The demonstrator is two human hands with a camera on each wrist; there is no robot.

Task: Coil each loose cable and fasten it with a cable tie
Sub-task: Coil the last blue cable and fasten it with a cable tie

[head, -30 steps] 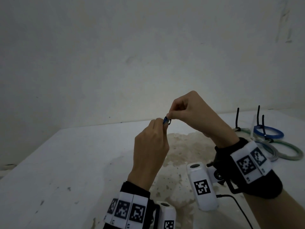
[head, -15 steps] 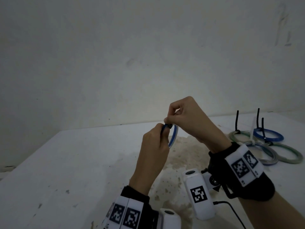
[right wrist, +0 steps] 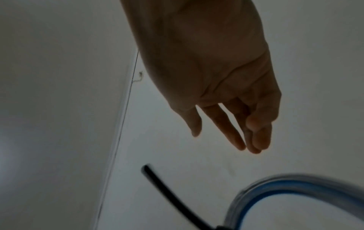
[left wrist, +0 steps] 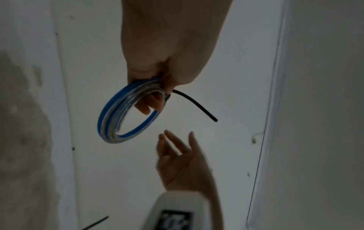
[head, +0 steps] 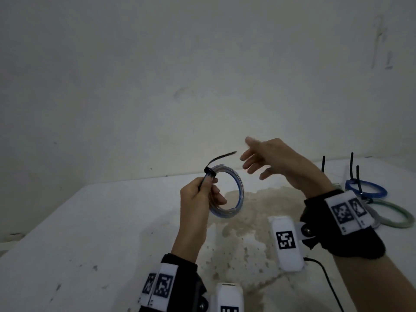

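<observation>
My left hand (head: 202, 197) holds a blue and clear coiled cable (head: 238, 190) upright above the white table (head: 90, 221), fingers curled round its top left part. A black cable tie (head: 219, 159) is cinched round the coil there, its loose tail sticking up and to the right. In the left wrist view the coil (left wrist: 116, 118) hangs below my left hand (left wrist: 157, 87) and the tie's tail (left wrist: 197, 105) curves away. My right hand (head: 258, 161) hovers just right of the tail with fingers spread, touching nothing. The right wrist view shows my right hand (right wrist: 236, 127), the tail (right wrist: 167, 194) and the coil (right wrist: 275, 189).
Several tied coils lie at the table's right side: a blue one (head: 369, 189) and a green one (head: 396, 215), with black tie tails (head: 352, 165) standing up. A brownish stain (head: 247, 221) covers the table's middle. A white wall rises behind the table's far edge.
My right hand has let go of the tie and opened, moving right. My left hand has turned the coil so its ring faces me; the tail now sticks out free.
</observation>
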